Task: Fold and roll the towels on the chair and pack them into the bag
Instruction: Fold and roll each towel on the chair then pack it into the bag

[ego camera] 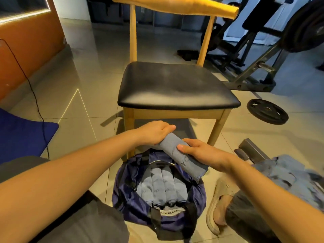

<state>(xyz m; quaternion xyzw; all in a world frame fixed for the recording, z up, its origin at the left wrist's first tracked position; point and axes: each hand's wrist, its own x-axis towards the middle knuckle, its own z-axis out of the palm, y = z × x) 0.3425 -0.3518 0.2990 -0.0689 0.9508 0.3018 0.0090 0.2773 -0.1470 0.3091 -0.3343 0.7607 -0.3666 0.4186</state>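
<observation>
Packing step, I judge: my left hand (154, 132) and right hand (201, 153) grip the rolled grey towel (171, 144), fingers (182, 148) curled round it, just above the duffel bag (122, 195). Next it should go down beside the rolls (164, 186) inside.

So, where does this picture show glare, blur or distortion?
Head view: the wide lens stretches the edges; thin bright lines reflect on the floor; a soft sheen lies on the seat; the towel pile at right is blurred; the roll, the left hand and the right hand look sharp.
</observation>
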